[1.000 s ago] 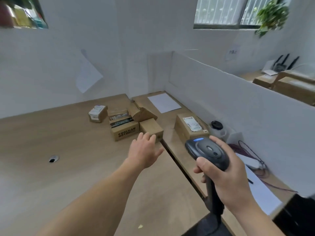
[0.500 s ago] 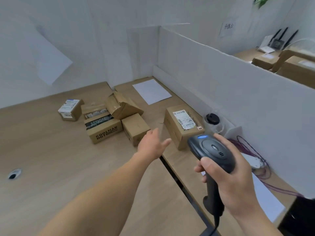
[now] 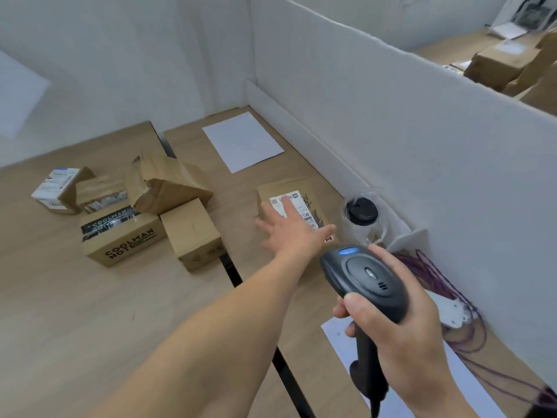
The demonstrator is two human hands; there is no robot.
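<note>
- Head view, left hand: my left hand [image 3: 289, 233] had left the small plain box [image 3: 193, 233] it hovered over a second earlier. It had crossed the seam between the two desk tops and arrived over the labelled box [image 3: 280, 186].
- Head view, left-hand state: the fingers were straight and spread, grasping nothing. They lay across the white shipping label [image 3: 297, 203]; contact with the box top looked likely, but the angle did not confirm it.
- Head view, right hand: my right hand [image 3: 404, 333] had kept its fingers wrapped round the handle of the barcode scanner [image 3: 364, 276], thumb on the head and blue indicator lit.
- Head view, target position: the labelled box stood on the right-hand desk [image 3: 301, 297], beside the black-lidded cup [image 3: 361, 211] and apart from the COOLMAN box [image 3: 120, 239] cluster.
- Meaning: I judged this box selected for scanning. The hand covered part of the label and would need to clear it.
</note>
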